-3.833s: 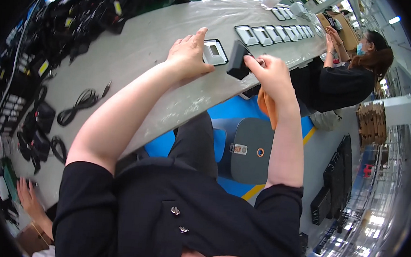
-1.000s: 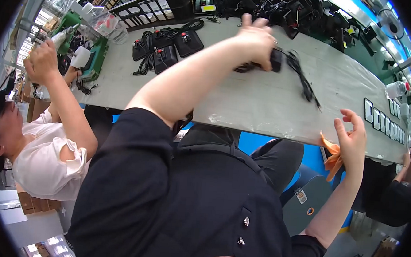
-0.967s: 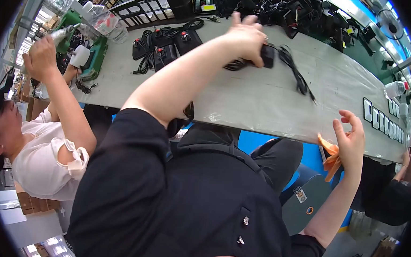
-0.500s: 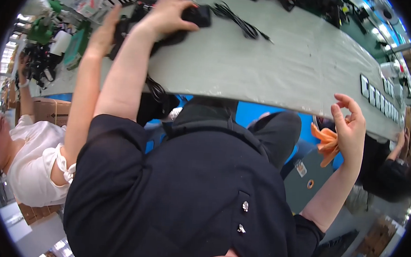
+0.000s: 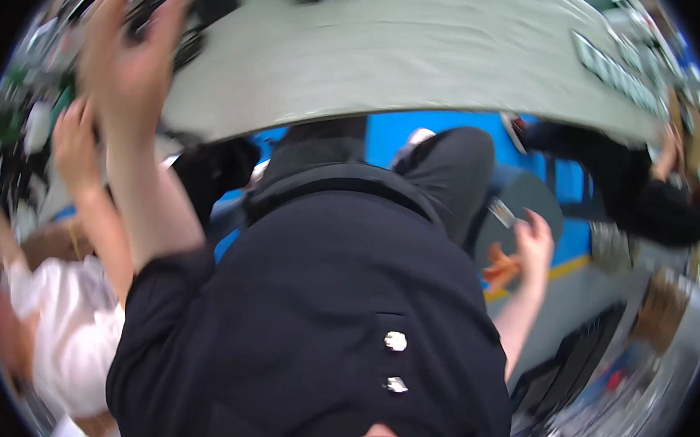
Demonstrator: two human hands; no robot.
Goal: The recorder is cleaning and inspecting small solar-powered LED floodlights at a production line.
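My left hand (image 5: 127,69), spread and seemingly empty, has apparently pulled away from a black adapter (image 5: 215,2) on the desk (image 5: 335,73); my right hand (image 5: 534,247) holds orange cloth (image 5: 501,266) off the front edge.

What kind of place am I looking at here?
Probably a factory assembly floor: a long worktable carries black parts and a neat row of small flat items, with people in white and black on either side.

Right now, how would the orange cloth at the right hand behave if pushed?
The orange cloth would probably give limply, since its outline looks irregular and crumpled. It's likely light, being small beside the right hand.
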